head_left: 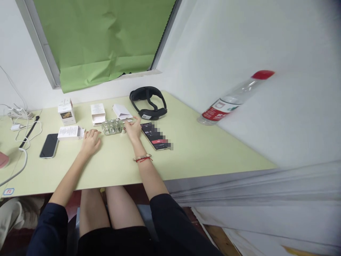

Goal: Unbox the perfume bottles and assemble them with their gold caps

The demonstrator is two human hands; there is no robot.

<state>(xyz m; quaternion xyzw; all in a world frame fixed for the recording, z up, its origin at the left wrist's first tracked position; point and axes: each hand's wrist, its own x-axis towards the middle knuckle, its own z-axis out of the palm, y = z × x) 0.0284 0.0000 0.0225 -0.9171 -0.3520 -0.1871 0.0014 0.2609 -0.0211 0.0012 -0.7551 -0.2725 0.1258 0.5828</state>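
A clear, shiny plastic tray (112, 127) with rounded compartments lies on the table between my hands. At its right end is my right hand (133, 129), fingers bent and close together; whatever they grip is too small to name. A small pale piece (124, 131) shows beside those fingers. My left hand (91, 142) rests on the table with loosely bent, slightly parted fingers and nothing visible in them. Just left of it lies a white printed carton (68, 133), its flap end toward my hand. Behind the tray are an open white box (98, 114) and a folded white paper or carton (122, 111).
A phone with a lit screen (154, 137) lies right of my right hand, below a black headset (148, 103). At left are a dark phone (49, 146), an upright white box (66, 113) and white cables (26, 167). A red-capped bottle (226, 106) stands by the wall.
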